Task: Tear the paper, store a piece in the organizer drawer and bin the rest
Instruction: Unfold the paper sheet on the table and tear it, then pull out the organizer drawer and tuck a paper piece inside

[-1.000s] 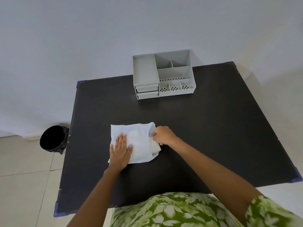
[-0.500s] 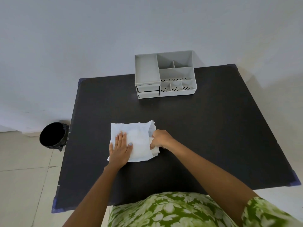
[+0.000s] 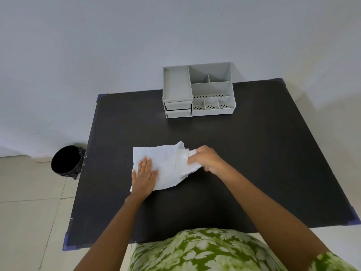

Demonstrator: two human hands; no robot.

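The left hand (image 3: 144,176) lay flat, fingers spread on the paper (image 3: 167,167); the right hand (image 3: 207,158) pinched its right edge between clenched fingers.

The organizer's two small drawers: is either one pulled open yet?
No: both drawers sit closed in the organizer at the table's far edge.

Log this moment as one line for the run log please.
step: tearing paper | left hand: flat, pinning sheet | right hand: gripping right edge | organizer drawers: shut | bin: on floor, left of table
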